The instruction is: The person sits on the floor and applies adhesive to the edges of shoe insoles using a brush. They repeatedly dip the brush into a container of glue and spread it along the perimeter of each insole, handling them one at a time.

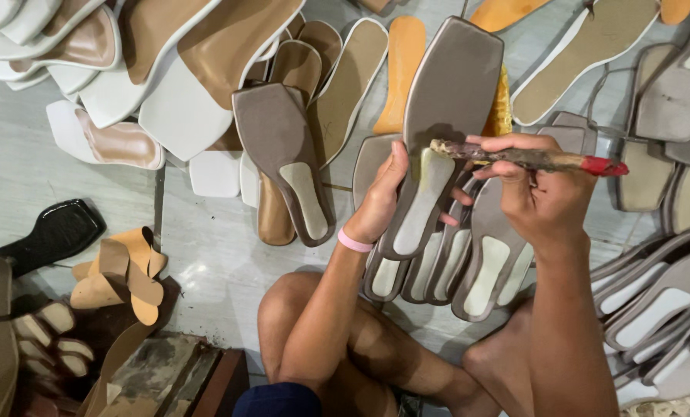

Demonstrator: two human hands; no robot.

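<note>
My left hand [382,197] grips a long grey square-toed shoe sole [447,93] by its heel end, with the toe pointing away from me. A pale patch [422,201] runs along the sole's heel half. My right hand [542,193] holds a glue-caked brush [530,158] with a red handle end. The bristles rest on the top of the pale patch. A pink band [353,242] circles my left wrist.
Several grey soles [484,266] lie fanned under my hands, and more are stacked at the right [654,301]. Another grey sole [283,154] lies to the left among tan and white sandals [183,69]. Tan straps [125,270], a black sole [52,232] and my bare knees [299,309] are on the tiled floor.
</note>
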